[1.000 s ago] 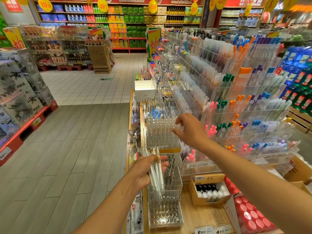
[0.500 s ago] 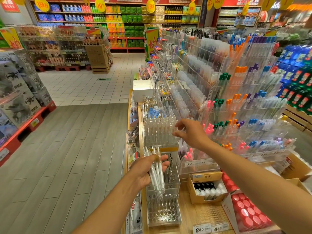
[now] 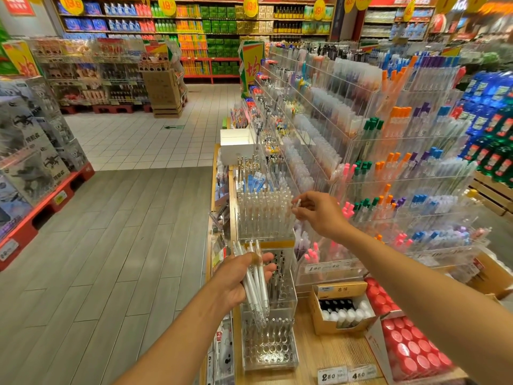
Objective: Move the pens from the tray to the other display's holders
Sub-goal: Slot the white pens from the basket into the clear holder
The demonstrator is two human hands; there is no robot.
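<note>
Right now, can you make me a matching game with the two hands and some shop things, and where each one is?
Things:
1. left hand
2. right hand
3. cardboard box of bottles
4. price tags

Places or states:
A. on the wooden shelf, open at the top
B. holds a bunch of white pens
C. at the shelf's front edge
D. pinches one pen beside the clear pen holder

Pairs: 1-B, 2-D, 3-A, 4-C

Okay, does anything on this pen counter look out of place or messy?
Nothing stands out. The left hand grips a bundle of white pens; the right hand pinches one pen beside the full clear holder.
</note>
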